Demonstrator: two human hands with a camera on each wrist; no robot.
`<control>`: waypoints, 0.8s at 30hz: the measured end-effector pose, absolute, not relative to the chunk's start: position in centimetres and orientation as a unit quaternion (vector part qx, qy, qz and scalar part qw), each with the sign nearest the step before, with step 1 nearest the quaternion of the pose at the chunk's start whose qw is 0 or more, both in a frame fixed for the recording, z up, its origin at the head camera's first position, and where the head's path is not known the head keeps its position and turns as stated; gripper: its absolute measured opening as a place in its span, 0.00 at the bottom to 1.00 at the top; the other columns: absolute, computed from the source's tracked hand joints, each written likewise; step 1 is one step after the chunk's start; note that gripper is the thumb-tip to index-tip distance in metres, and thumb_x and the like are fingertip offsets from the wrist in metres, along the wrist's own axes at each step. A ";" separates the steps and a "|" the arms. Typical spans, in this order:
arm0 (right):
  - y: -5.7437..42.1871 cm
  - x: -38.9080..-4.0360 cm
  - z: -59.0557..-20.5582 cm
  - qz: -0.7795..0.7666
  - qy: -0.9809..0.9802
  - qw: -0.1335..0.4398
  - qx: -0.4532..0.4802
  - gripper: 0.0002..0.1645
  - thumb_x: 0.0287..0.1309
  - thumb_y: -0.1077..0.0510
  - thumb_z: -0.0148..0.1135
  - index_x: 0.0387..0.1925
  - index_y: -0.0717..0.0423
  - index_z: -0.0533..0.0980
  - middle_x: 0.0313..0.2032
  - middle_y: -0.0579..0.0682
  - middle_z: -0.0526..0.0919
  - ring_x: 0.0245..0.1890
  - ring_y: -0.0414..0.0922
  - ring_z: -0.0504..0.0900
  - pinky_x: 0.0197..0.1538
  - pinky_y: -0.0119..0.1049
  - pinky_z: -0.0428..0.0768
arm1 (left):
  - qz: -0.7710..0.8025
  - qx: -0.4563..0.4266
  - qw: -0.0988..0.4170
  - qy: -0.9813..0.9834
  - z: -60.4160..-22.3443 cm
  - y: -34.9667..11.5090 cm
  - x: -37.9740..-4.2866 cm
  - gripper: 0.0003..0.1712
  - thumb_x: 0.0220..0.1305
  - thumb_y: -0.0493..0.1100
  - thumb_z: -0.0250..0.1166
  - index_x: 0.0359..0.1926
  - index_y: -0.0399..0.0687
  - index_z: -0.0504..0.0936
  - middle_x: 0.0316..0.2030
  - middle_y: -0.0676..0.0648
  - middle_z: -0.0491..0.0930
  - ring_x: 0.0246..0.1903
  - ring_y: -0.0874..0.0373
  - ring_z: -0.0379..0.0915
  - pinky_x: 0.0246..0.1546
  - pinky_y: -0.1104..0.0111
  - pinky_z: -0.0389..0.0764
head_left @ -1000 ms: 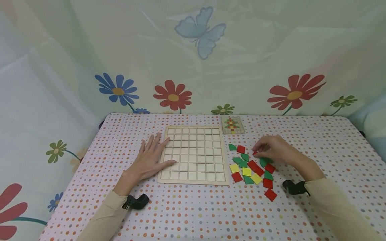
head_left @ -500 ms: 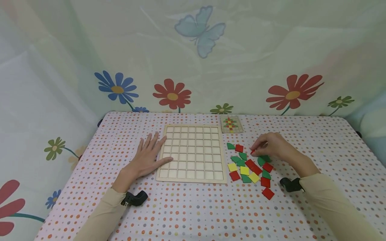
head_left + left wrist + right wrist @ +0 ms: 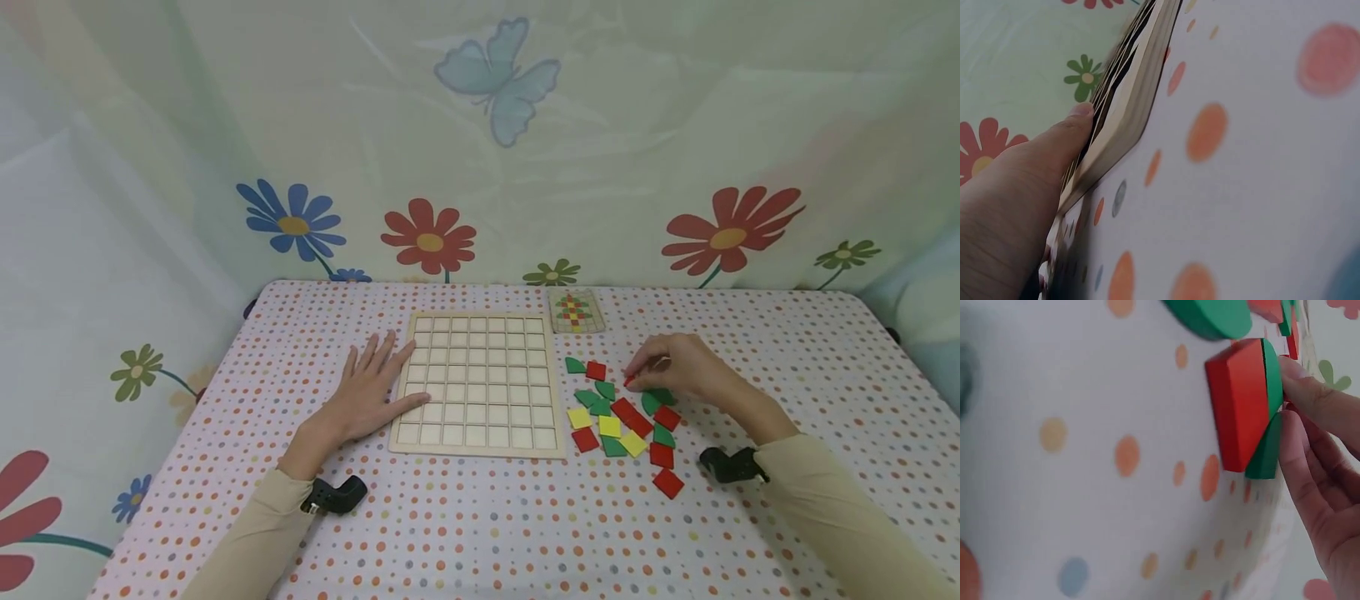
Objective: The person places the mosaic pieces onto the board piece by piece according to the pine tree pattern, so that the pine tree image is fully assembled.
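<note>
My left hand point(image 3: 366, 385) lies with fingers spread over the left edge of a wooden grid board point(image 3: 480, 452). Its thumb point(image 3: 1063, 140) rests on the board's rim in the left wrist view. To the right of the board, my right hand point(image 3: 678, 365) pinches a small red tile point(image 3: 629, 382) between thumb and fingertips, low over the table. Green tiles point(image 3: 649, 405) lie just below that hand, partly hidden by it. In the right wrist view a red square tile point(image 3: 1241, 403) sits close in front of the fingertips.
Loose yellow tiles point(image 3: 609, 426), more red tiles point(image 3: 667, 483) and green quarter-round tiles point(image 3: 574, 365) are scattered right of the board. A pattern card point(image 3: 598, 318) with a tree-like design lies at the board's far right corner. A dotted cloth point(image 3: 480, 533) covers the table.
Hardly anything differs: the view shifts slightly. My left hand stays on the board's edge, and my right hand keeps its pinch on the red tile among the pieces.
</note>
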State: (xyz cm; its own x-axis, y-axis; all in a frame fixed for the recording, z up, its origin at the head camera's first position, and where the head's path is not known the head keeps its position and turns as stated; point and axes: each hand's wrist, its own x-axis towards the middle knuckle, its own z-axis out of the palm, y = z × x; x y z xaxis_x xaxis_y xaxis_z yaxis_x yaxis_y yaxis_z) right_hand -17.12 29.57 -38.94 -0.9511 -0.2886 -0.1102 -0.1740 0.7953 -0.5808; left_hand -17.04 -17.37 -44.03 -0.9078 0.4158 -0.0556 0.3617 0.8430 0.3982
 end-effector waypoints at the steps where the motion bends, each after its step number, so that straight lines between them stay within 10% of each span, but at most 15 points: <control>1: 29.7 -17.1 -39.1 -0.304 0.940 0.101 -0.121 0.08 0.52 0.65 0.81 0.36 0.59 0.89 0.36 0.48 0.87 0.36 0.47 0.81 0.37 0.31 0.81 | 0.192 0.202 0.071 0.958 -44.1 -17.3 -17.0 0.54 0.71 0.70 0.60 0.85 0.52 0.48 0.84 0.38 0.36 0.82 0.39 0.25 0.77 0.39 0.28; 8: 30.2 -17.3 -39.0 -0.320 0.931 0.136 -0.110 0.18 0.56 0.63 0.79 0.47 0.67 0.85 0.37 0.50 0.87 0.34 0.45 0.79 0.36 0.30 0.80 | 0.184 0.199 0.066 0.960 -44.6 -17.1 -17.1 0.54 0.71 0.71 0.59 0.85 0.53 0.48 0.84 0.39 0.36 0.82 0.39 0.25 0.78 0.39 0.28; 24: 29.6 -17.4 -38.6 -0.280 0.945 0.110 -0.132 0.09 0.52 0.65 0.80 0.37 0.62 0.89 0.34 0.49 0.88 0.34 0.45 0.81 0.39 0.37 0.84 | 0.185 0.200 0.068 0.960 -44.2 -17.2 -17.0 0.54 0.71 0.70 0.60 0.85 0.52 0.48 0.84 0.38 0.36 0.82 0.39 0.25 0.78 0.39 0.28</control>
